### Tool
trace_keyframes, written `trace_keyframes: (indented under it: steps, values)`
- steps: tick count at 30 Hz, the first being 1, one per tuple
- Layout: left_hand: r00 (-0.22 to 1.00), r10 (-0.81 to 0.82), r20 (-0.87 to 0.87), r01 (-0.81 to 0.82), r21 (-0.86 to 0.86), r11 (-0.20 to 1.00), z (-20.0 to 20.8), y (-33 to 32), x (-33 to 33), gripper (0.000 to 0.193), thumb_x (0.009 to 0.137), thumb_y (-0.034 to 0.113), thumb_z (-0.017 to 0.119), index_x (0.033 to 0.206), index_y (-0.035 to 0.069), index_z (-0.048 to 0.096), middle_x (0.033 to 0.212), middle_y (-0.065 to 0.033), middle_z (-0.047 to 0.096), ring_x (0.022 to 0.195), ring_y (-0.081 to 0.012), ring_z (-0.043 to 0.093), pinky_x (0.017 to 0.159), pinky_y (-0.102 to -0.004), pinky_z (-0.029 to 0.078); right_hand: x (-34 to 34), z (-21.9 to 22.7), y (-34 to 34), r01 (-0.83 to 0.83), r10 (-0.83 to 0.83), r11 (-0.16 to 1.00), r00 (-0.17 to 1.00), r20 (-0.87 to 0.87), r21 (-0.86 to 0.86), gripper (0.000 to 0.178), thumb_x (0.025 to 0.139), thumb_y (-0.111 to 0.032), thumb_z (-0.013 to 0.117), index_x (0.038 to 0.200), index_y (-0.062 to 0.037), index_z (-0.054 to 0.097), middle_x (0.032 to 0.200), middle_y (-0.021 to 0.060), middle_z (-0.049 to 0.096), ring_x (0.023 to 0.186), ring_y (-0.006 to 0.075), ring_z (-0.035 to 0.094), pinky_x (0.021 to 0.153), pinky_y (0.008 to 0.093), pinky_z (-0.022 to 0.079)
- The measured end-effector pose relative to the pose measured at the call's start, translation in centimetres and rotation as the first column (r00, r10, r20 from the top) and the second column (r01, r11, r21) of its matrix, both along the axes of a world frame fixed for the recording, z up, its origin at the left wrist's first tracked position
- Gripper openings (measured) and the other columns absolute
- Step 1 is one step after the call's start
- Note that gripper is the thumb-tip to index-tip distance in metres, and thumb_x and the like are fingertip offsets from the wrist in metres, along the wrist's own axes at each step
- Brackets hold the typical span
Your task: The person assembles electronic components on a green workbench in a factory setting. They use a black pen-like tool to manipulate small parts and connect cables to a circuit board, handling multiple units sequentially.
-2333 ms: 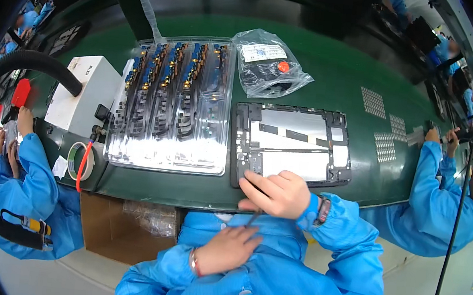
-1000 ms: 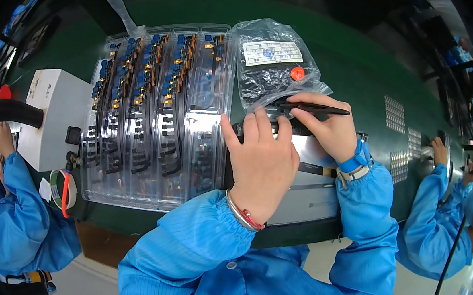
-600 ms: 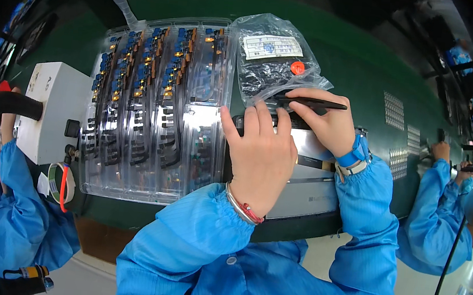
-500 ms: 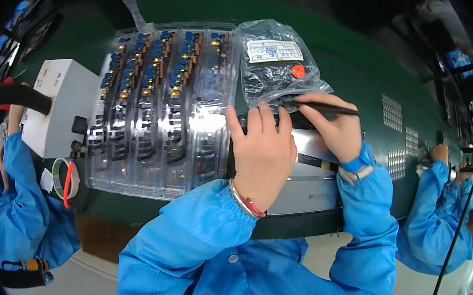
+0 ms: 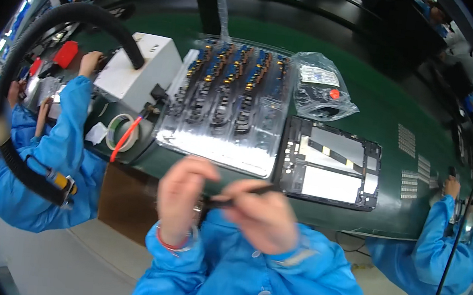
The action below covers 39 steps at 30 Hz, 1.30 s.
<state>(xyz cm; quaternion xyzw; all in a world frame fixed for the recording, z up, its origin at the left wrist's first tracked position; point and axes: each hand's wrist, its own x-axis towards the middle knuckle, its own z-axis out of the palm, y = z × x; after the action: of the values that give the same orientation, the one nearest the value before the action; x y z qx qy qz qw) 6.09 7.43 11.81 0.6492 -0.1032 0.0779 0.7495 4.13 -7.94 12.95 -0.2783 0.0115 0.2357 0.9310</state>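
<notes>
Near the front edge of the table, my left hand (image 5: 181, 193) is raised with bent fingers smeared by motion. Close beside it, my right hand (image 5: 261, 216) grips dark slim tweezers (image 5: 264, 189), their tip pointing toward the left hand. Whether anything small sits at that tip is too blurred to tell. Beyond my hands lies an opened tablet-like device (image 5: 330, 183), its grey and white inner panels bare. To its left is a clear plastic tray (image 5: 219, 151) with rows of blue, gold and black flex cables. A clear bag (image 5: 314, 95) with dark contents lies behind the device.
A white box (image 5: 140, 74) with a thick black hose (image 5: 83, 13) stands left of the tray. A tape roll (image 5: 114, 134) and an orange-red strip (image 5: 126, 139) lie before it. Small-part sheets (image 5: 407, 140) lie at right. Co-workers' arms (image 5: 70, 113) are on both sides.
Both hands have drawn back from the bag and device toward my body, the right still gripping the tweezers. The device is now uncovered to view. The whole view has shifted.
</notes>
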Motion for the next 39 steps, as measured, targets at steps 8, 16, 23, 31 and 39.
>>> trace_keyframes:
  steps: [8,16,23,31,39]
  values:
    - [0.991,0.129,-0.021,-0.084,-0.856,0.509,-10.8,20.6,-7.4,0.039,0.087,0.011,0.034,0.124,0.002,0.046,0.121,-0.0091,0.052,0.113,-0.0189,0.049,0.097,-0.0321,0.037,0.3,-4.5,23.5,-0.578,0.563,0.808,0.814,-0.145,-0.112,0.025,0.084,-0.024,0.061,0.102,-0.0064,0.058,0.096,0.0055,0.06,0.088,0.0129,0.058,0.079,0.0285,0.048]
    - [0.958,0.285,0.03,-0.137,-0.825,0.548,-9.1,21.3,-10.1,0.044,0.084,0.009,0.033,0.126,0.0,0.043,0.125,-0.0088,0.051,0.116,-0.0196,0.047,0.101,-0.0324,0.034,-1.2,-4.9,25.7,-0.673,0.649,0.74,0.724,-0.233,-0.029,0.03,0.081,-0.022,0.064,0.102,-0.0022,0.058,0.095,0.0108,0.061,0.089,0.0185,0.06,0.082,0.0327,0.049]
    - [0.971,0.07,0.228,0.148,-0.806,0.574,-8.0,18.0,-7.4,0.04,0.09,0.013,0.031,0.126,-0.002,0.041,0.127,-0.0141,0.049,0.118,-0.0247,0.045,0.102,-0.0393,0.034,1.3,-2.5,18.5,-0.536,0.546,0.831,0.837,-0.035,0.151,0.026,0.084,-0.021,0.061,0.099,0.0005,0.058,0.097,0.012,0.06,0.091,0.0202,0.06,0.082,0.0297,0.05]
    - [0.985,-0.166,-0.056,0.144,-0.276,0.95,-1.7,1.7,-2.0,0.03,0.09,0.012,0.04,0.116,-0.002,0.048,0.109,-0.0135,0.057,0.1,-0.0249,0.055,0.087,-0.0383,0.044,3.5,3.2,-9.4,0.566,-0.032,0.625,0.706,0.707,-0.537,0.01,0.083,-0.001,0.052,0.092,0.0011,0.051,0.089,0.0156,0.059,0.09,0.0228,0.059,0.08,0.0338,0.048]
    - [0.88,-0.446,0.163,-0.04,0.961,0.274,0.3,-16.6,8.0,0.028,0.078,0.011,0.056,0.104,-0.001,0.055,0.098,-0.0146,0.058,0.089,-0.0301,0.056,0.078,-0.0374,0.046,11.2,-3.6,-20.7,0.6,0.047,0.229,0.78,0.624,-0.767,0.012,0.085,-0.009,0.056,0.094,-0.0006,0.056,0.082,0.0035,0.057,0.075,0.0084,0.052,0.068,0.0225,0.043]
